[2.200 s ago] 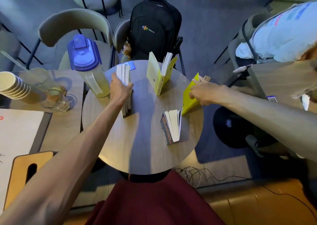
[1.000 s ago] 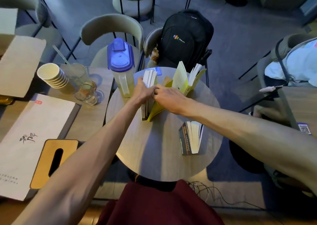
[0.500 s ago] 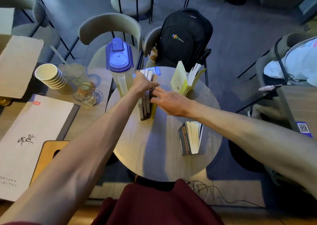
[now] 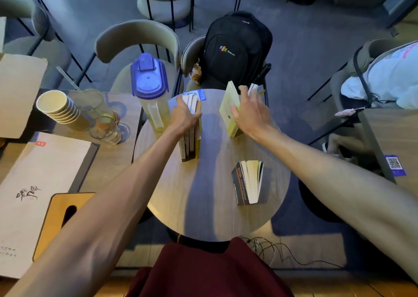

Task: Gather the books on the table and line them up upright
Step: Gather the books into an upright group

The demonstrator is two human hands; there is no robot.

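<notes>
- A round wooden table (image 4: 203,210) stands among café chairs.
- The left hand (image 4: 184,116), arm outstretched, grips the top of the upright book row (image 4: 191,145).
- The right hand (image 4: 251,113), fingers spread and uncurled, touches the fanned yellow book (image 4: 228,113).
- A black book (image 4: 247,181) stands apart, nearer.

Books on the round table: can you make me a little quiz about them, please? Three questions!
1. True or false: the left grip holds the row of upright books.
2. How many books on the round table are apart from that row?
3. What stands closest on the row's left? A the blue-lidded pitcher; B a lamp; C a teapot.
Key: 1 true. 2 two, the pale yellow book and the dark book. 3 A.
</notes>
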